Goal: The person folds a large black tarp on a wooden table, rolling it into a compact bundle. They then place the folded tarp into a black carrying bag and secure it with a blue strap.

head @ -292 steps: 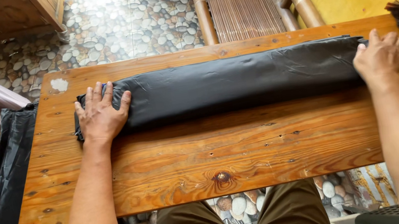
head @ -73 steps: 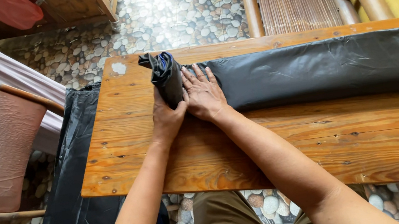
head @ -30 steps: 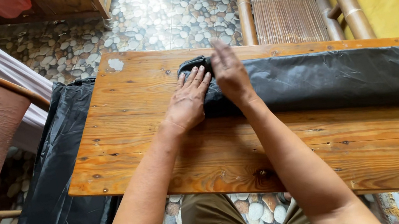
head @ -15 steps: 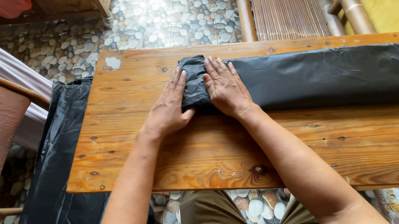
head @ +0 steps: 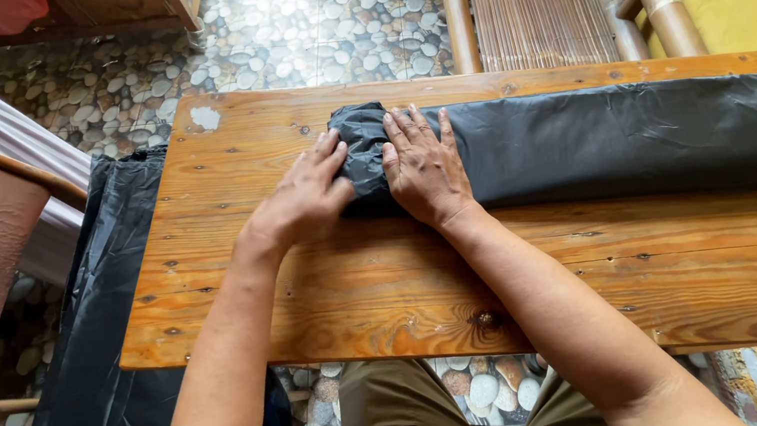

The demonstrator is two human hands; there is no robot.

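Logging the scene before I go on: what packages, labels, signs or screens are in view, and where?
No labels, signs or screens in view.
Black plastic bag: long folded strip along the wooden table, rolled at its left end under the left hand and right hand.
Black plastic sheet: hanging off the table's left edge.

No labels, signs or screens in view. Only wrapping material is seen:

- Long black plastic bag (head: 631, 143), folded flat into a strip, lies across the upper middle of the frame to the right edge. Its left end is rolled into a thick wad. Surface glossy, creased.
- Second black plastic sheet (head: 103, 388), crumpled, hangs at lower left of frame, from middle left down to the bottom edge. No print visible on either.
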